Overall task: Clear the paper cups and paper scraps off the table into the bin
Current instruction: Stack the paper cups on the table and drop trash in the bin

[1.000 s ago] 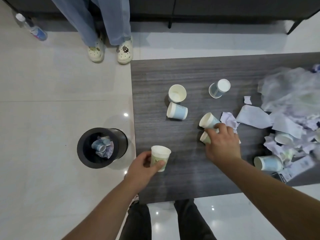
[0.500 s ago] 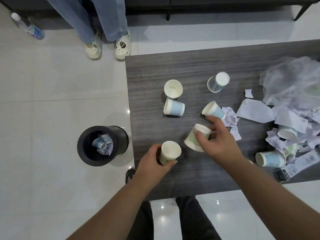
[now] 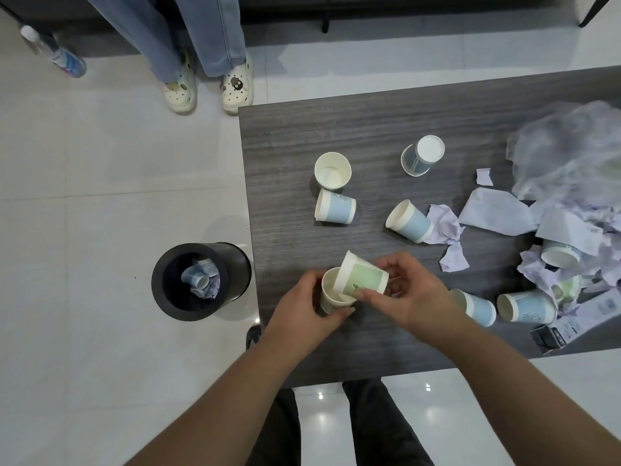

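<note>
Near table point(image 3: 336, 129) left edge we see left hand point(image 3: 302, 311) gripping upright cup point(image 3: 331, 299); right hand point(image 3: 408, 297) pinching green cup point(image 3: 364, 277), tilted, mouth touching upright cup's rim.

A dark wood-grain table point(image 3: 336, 129) carries paper cups: one upright point(image 3: 332, 170) near the left edge, a blue one on its side point(image 3: 336, 207) just beside it, one upside down point(image 3: 422, 155); paper scraps point(image 3: 497, 213) crowd the right edge.
</note>
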Demonstrator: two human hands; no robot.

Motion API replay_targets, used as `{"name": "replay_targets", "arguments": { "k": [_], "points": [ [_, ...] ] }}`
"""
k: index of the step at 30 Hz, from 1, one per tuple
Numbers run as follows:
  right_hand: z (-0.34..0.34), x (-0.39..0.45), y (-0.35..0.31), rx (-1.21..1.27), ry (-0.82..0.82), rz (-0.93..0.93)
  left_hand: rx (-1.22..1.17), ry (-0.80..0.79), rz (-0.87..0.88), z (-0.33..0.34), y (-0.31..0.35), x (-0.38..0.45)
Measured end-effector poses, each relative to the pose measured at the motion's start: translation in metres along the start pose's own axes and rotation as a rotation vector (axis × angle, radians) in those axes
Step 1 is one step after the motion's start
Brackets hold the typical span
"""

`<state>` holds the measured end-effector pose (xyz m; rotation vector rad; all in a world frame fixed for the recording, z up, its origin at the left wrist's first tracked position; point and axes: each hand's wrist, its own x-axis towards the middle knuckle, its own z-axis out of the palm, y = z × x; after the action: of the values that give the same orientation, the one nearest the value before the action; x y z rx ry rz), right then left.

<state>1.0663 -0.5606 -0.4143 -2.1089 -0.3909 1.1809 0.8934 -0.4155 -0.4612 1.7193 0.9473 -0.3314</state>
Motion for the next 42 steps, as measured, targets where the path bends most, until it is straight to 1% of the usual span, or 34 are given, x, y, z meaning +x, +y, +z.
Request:
{"name": "replay_targets", "arguments": {
  "k": [3,5,6,8,9,12,13,14,16,19,20,22,24,25,26,27,29,30,31,33,36,39,42],
  "points": [
    [-0.011,0.001,0.001,-0.231,-0.198,-0.067,0.032,-0.05,0.049,-0.001,0.003,0.0],
    [-0.014,0.003,-0.004,-0.34,-0.266,-0.079,0.054,-0.072,0.072,0.001,0.007,0.0],
    [-0.016,0.005,-0.007,-0.363,-0.269,-0.072,0.061,-0.079,0.079,0.002,0.008,0.0],
    [-0.021,0.008,-0.014,-0.359,-0.204,-0.059,0.063,-0.085,0.082,0.002,0.009,0.0],
    [-0.025,0.01,-0.016,-0.3,-0.146,-0.051,0.065,-0.083,0.081,0.001,0.01,0.0],
    [-0.024,0.012,-0.018,0.01,0.009,-0.01,0.051,-0.065,0.083,-0.001,0.014,0.002],
    [-0.02,0.011,-0.018,0.048,0.025,-0.033,0.039,-0.06,0.085,-0.003,0.015,0.003],
    [-0.015,0.008,-0.018,0.036,0.007,-0.071,0.026,-0.054,0.087,-0.004,0.016,0.003],
    [-0.007,0.001,-0.017,-0.059,-0.078,-0.144,0.013,-0.04,0.093,-0.006,0.018,0.004],
    [0.001,-0.002,-0.007,-0.286,-0.092,-0.263,0.006,-0.001,0.092,-0.009,0.016,0.004],
    [0.005,-0.003,-0.007,-0.364,-0.111,-0.259,0.003,0.005,0.087,-0.01,0.014,0.003],
    [0.016,-0.009,-0.008,-0.475,-0.202,-0.21,-0.005,-0.001,0.074,-0.01,0.009,0.0],
    [0.023,-0.011,-0.007,-0.509,-0.284,-0.202,-0.006,-0.011,0.059,-0.009,0.004,-0.003],
    [0.024,-0.008,-0.01,-0.487,-0.277,-0.212,-0.011,-0.01,0.047,-0.008,0.0,-0.005],
    [0.024,-0.004,-0.014,-0.447,-0.219,-0.231,-0.021,-0.004,0.032,-0.006,-0.004,-0.006],
    [0.024,0.003,-0.019,-0.396,-0.119,-0.255,-0.032,0.009,0.012,-0.005,-0.009,-0.007],
    [0.026,0.023,-0.031,-0.328,0.157,-0.309,-0.046,0.054,-0.035,-0.002,-0.018,-0.006],
    [0.028,0.036,-0.037,-0.32,0.265,-0.314,-0.047,0.08,-0.06,-0.002,-0.022,-0.006],
    [0.03,0.05,-0.043,-0.324,0.324,-0.299,-0.047,0.104,-0.084,-0.002,-0.025,-0.004],
    [0.035,0.079,-0.053,-0.365,0.333,-0.234,-0.044,0.137,-0.125,-0.004,-0.029,-0.001],
    [0.043,0.11,-0.057,-0.474,0.251,-0.099,-0.046,0.172,-0.16,-0.01,-0.036,0.0],
    [0.052,0.119,-0.05,-0.682,0.181,0.012,-0.038,0.178,-0.169,-0.015,-0.043,0.0],
    [0.061,0.118,-0.042,-0.782,0.162,0.069,-0.049,0.18,-0.174,-0.017,-0.049,-0.002]
  ]
}}
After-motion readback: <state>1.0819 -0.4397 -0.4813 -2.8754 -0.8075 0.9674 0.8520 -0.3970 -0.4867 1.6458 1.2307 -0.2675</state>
